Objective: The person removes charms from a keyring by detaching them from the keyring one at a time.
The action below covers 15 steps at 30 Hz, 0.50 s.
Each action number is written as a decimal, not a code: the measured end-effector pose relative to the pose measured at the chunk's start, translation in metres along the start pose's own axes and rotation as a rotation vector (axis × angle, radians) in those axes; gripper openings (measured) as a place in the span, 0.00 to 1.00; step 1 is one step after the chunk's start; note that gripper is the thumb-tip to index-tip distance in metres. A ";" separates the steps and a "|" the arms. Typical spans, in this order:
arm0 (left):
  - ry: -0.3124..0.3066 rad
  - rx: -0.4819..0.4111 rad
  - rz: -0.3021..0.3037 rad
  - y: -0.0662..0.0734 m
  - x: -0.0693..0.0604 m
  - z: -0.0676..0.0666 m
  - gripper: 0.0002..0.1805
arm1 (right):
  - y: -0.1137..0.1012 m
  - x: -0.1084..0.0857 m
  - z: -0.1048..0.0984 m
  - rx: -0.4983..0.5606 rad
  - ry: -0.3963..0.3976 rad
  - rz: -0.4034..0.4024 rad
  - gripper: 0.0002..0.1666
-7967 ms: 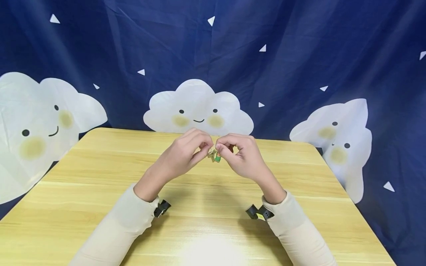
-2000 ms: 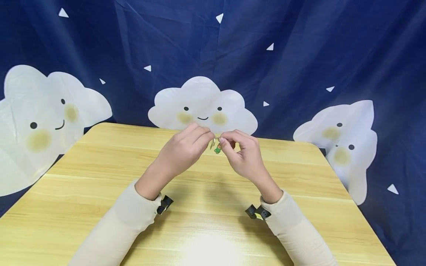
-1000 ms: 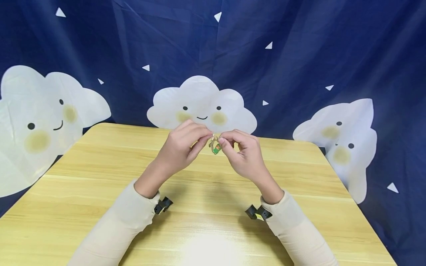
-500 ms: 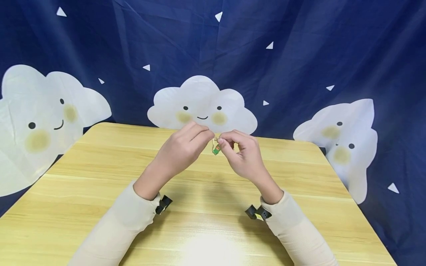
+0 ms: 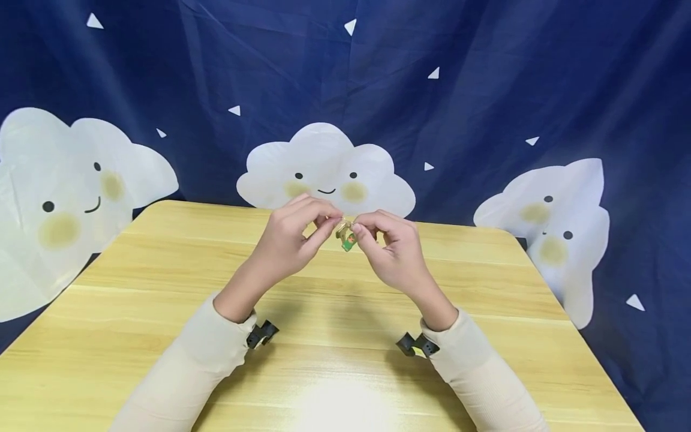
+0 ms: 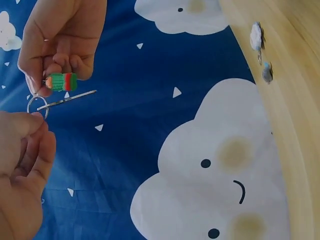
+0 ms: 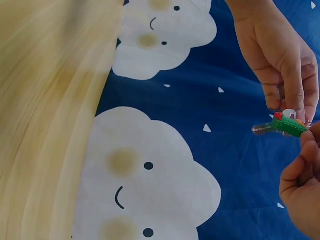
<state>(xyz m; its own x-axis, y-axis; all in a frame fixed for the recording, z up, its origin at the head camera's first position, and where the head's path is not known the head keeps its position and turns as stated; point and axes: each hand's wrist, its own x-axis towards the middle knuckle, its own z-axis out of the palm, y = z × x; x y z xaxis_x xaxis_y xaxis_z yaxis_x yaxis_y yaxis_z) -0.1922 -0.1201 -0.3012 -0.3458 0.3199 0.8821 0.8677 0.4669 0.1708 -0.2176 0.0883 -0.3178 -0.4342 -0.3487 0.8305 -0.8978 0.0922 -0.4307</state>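
Observation:
A small metal ring [image 6: 28, 106] is held between both hands, above the table. My left hand [image 5: 291, 235] pinches it from the left, thumb and index finger together. My right hand [image 5: 393, 247] pinches it from the other side, its other fingers curled. From the ring hangs a little green charm [image 5: 348, 242] with red on it, close to the right fingertips. A flat metallic piece [image 6: 70, 100] is also on the ring, seen nearly edge-on in the left wrist view; its exact kind is unclear. Fingertips hide parts of the ring.
A light wooden table [image 5: 329, 336] lies below the hands. In the left wrist view a white object [image 6: 256, 36] and a small grey one [image 6: 267, 73] lie on it. Behind hangs a dark blue curtain [image 5: 345, 78] with smiling clouds. Black cameras sit on both sleeves.
Both hands keep hold of the ring. The left fingertips have drawn back slightly left since half a second ago, and the flat piece and charm have swung leftward. The right hand has barely moved.

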 end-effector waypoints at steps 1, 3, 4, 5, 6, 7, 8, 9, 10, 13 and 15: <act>-0.008 0.012 0.013 0.000 0.000 -0.001 0.07 | 0.001 0.000 0.001 -0.011 -0.002 0.001 0.05; -0.023 0.039 0.038 0.000 -0.001 -0.002 0.06 | 0.001 -0.001 0.002 -0.029 -0.007 0.007 0.06; -0.030 0.051 0.051 0.000 -0.001 -0.003 0.05 | 0.002 -0.001 0.003 -0.033 -0.010 0.010 0.06; -0.035 0.065 0.065 0.000 -0.001 -0.003 0.05 | 0.002 -0.001 0.003 -0.039 -0.011 0.011 0.06; -0.041 0.077 0.077 0.000 -0.001 -0.004 0.05 | 0.002 -0.001 0.003 -0.043 -0.011 0.013 0.06; -0.043 0.087 0.091 0.000 -0.001 -0.004 0.05 | 0.002 -0.001 0.003 -0.045 -0.011 0.015 0.07; -0.048 0.098 0.106 0.001 0.000 -0.004 0.05 | 0.001 -0.001 0.003 -0.044 -0.011 0.018 0.07; -0.053 0.113 0.123 0.001 0.000 -0.004 0.05 | 0.001 0.000 0.003 -0.044 -0.013 0.020 0.07; -0.059 0.131 0.142 0.001 0.000 -0.004 0.05 | 0.000 0.000 0.002 -0.046 -0.015 0.021 0.07; -0.076 0.190 0.198 0.004 0.001 -0.005 0.06 | 0.000 0.000 0.001 -0.050 -0.026 0.024 0.08; -0.092 0.222 0.223 0.005 0.001 -0.005 0.06 | 0.000 -0.001 0.001 -0.057 -0.032 0.028 0.08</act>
<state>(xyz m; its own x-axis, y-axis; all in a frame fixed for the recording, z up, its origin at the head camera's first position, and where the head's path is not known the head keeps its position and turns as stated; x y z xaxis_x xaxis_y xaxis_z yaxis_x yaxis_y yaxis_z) -0.1863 -0.1215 -0.2974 -0.1955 0.5025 0.8422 0.8302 0.5420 -0.1306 -0.2170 0.0879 -0.3185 -0.4577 -0.3749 0.8062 -0.8883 0.1549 -0.4323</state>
